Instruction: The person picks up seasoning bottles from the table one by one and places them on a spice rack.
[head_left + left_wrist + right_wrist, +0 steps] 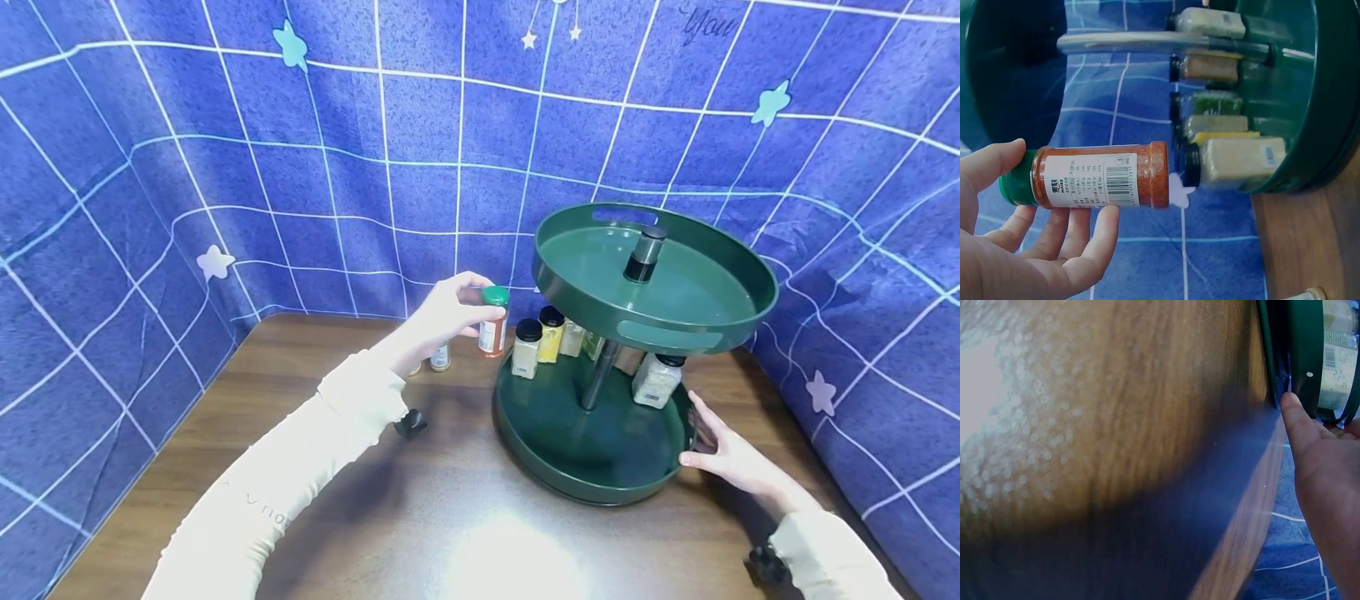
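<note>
My left hand (444, 313) pinches a spice jar (492, 335) with a green cap and red-orange contents, thumb and fingers around the cap end. In the left wrist view the white barcode label on this jar (1100, 178) shows. It is held upright above the table, just left of a two-tier green turntable rack (570, 450). At the rack's right side, my right hand (727, 458) touches the lower tier's rim with thumb and fingers spread. Several black-capped spice jars stand on the lower tier, among them a pale one (525, 357), a yellow one (551, 340) and a white one (657, 385).
The upper tier (581, 287) overhangs the lower one on a central metal post (598, 379). Behind my left wrist stands a small jar (440, 357) on the wooden table (405, 517), partly hidden. A blue gridded cloth (420, 125) hangs around the back and sides.
</note>
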{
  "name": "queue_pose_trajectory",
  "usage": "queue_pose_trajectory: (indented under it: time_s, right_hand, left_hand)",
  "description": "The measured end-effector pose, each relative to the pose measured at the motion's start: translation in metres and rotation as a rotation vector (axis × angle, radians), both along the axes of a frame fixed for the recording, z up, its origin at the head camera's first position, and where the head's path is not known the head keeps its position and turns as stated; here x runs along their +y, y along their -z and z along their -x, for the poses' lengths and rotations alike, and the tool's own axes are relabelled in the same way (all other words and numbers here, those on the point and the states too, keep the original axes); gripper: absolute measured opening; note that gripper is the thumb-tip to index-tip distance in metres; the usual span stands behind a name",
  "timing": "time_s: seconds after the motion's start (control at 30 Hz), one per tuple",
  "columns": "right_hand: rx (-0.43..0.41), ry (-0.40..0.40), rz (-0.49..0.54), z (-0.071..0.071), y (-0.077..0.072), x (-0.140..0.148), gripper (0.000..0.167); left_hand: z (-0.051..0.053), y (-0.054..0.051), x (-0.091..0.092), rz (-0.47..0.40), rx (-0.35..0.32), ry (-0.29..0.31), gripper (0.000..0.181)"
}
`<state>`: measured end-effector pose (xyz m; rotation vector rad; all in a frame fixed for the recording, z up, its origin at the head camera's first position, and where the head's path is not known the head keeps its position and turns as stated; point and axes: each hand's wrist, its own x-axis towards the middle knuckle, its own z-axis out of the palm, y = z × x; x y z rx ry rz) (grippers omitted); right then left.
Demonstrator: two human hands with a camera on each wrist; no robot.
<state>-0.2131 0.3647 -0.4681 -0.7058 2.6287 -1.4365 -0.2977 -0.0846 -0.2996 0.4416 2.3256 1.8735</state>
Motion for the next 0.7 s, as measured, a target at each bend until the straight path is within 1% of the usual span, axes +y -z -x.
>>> queue_pose_trajectory:
  time_s: [0.07,0.23,0.37,0.53,0.7]
  right_hand:
    - [0.002,0.004,-0.011,0.000,0.000,0.000,0.093]
    - [0.006,0.012,-0.026,0.002,-0.001,0.000,0.093]
    - [0.008,0.012,-0.034,0.002,0.000,0.000,0.093]
    - [0.003,0.013,-0.033,0.001,0.001,0.000,0.093]
    - [-0.002,0.015,-0.020,0.001,0.002,0.001,0.093]
  left_hand:
    - [-0.002,0.002,0.004,0.001,0.002,0.006,0.040]
    - [-0.003,0.010,0.013,-0.028,0.000,0.007,0.040]
    - [-0.004,0.021,0.020,-0.060,0.000,0.012,0.039]
    - [-0.005,0.033,0.027,-0.070,0.028,0.020,0.037]
    - [-0.003,0.046,0.032,-0.092,0.039,0.010,0.036]
